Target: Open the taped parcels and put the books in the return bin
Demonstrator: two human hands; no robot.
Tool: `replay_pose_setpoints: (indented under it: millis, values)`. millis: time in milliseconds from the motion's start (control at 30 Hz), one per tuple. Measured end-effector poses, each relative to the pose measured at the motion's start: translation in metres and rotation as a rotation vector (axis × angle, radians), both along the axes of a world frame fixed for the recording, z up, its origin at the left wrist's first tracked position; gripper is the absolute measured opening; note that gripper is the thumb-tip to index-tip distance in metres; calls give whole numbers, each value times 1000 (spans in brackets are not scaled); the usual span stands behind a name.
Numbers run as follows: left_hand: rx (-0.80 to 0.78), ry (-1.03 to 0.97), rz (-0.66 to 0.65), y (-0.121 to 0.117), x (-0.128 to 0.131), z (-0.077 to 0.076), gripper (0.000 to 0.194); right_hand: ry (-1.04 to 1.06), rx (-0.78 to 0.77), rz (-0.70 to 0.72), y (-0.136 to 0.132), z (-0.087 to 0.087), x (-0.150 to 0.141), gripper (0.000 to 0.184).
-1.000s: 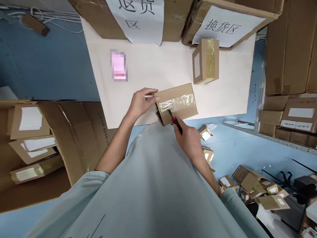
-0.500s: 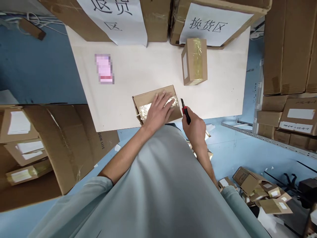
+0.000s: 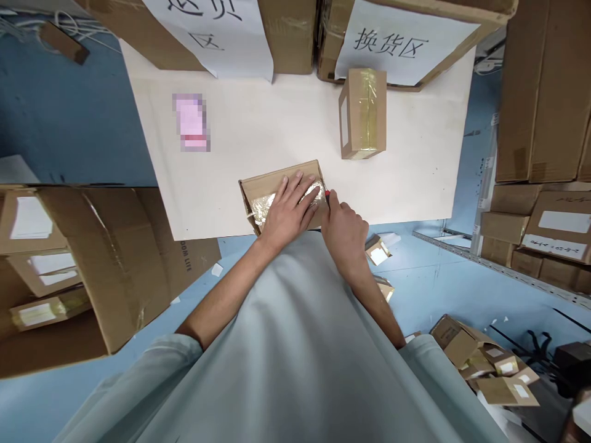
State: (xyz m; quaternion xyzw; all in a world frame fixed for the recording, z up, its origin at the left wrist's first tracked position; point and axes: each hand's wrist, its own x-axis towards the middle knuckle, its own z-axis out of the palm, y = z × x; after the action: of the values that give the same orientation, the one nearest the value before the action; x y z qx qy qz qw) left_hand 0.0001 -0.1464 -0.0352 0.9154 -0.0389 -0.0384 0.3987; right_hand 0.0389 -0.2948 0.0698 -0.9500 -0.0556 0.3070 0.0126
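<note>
A small cardboard box [image 3: 281, 178] with shiny tape across its top lies at the near edge of the white table. My left hand [image 3: 287, 209] rests flat on it, fingers spread over the tape. Closed around a red and black box cutter [image 3: 327, 195], my right hand [image 3: 344, 231] is against the box's right end. Most of the cutter is hidden by the fist, and its blade does not show. Farther back stands a second taped cardboard box [image 3: 364, 114], upright.
Two large cartons with paper signs [image 3: 392, 43] line the table's back. A blurred pink item [image 3: 191, 123] lies on the table [image 3: 221, 141] at left. An open carton [image 3: 92, 258] holding parcels stands at lower left. Shelved boxes [image 3: 540, 123] and discarded cartons [image 3: 484, 363] are at right.
My right hand has moved left with the box cutter, from beside the box up to its right end. My left hand stays on the box.
</note>
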Motion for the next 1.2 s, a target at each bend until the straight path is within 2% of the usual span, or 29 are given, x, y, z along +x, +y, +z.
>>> replay_pose_setpoints:
  millis: [133, 533, 633, 700, 767, 800, 867, 967, 1067, 1133, 1200]
  values:
    - [-21, 2, -9, 1, 3, -3, 47, 11, -52, 28, 5, 4, -1, 56]
    - [-45, -13, -119, -4, 7, -6, 47, 128, -185, -15, -18, 15, -29, 51]
    - [-39, -28, -133, 4, 5, -6, 46, 145, -147, -27, -19, 25, -33, 50]
    - [-39, -55, -140, 16, 2, -8, 47, 123, -70, -30, -24, 32, -35, 48]
    - [-33, -91, -143, 32, -5, -11, 48, 51, 44, -73, -34, 30, -32, 49]
    - [-27, -109, -141, 41, -10, -12, 50, 6, 112, -112, -40, 24, -29, 49]
    - [-5, -133, -126, 60, -22, -15, 52, -52, 258, -209, -52, -3, -15, 46]
    - [42, -157, -75, 89, -44, -18, 53, 7, 453, -337, -61, -67, 14, 30]
    - [77, -180, 2, 116, -70, -15, 54, 93, 508, -457, -54, -129, 35, 20]
    - [86, -180, 85, 130, -86, -11, 55, 188, 575, -531, -44, -155, 38, 20]
    - [91, -167, 196, 138, -101, -5, 57, 282, 664, -583, -32, -168, 32, 25]
